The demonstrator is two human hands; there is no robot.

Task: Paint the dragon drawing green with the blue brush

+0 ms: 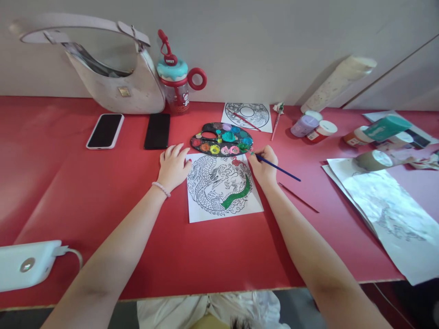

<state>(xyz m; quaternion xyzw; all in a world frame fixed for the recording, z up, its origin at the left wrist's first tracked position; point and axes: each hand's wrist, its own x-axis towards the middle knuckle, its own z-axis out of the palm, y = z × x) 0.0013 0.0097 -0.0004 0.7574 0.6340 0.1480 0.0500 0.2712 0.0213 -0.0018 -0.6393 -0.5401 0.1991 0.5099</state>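
A white sheet with a round dragon drawing (222,187) lies on the red table (103,205); part of the dragon is painted green. My left hand (173,167) rests flat on the sheet's upper left corner, fingers spread. My right hand (263,165) pinches a blue paintbrush (279,169), its tip at the right edge of the black oval palette (221,139), which holds several blobs of colour. The brush handle points right and toward me.
Two phones (104,130) (157,130), a white handbag (113,75) and a red-lidded bottle (176,77) stand at the back left. Paint jars (313,125), spare brushes (276,119), another drawing (247,115) and large sheets (391,210) lie on the right. A white device (27,265) sits front left.
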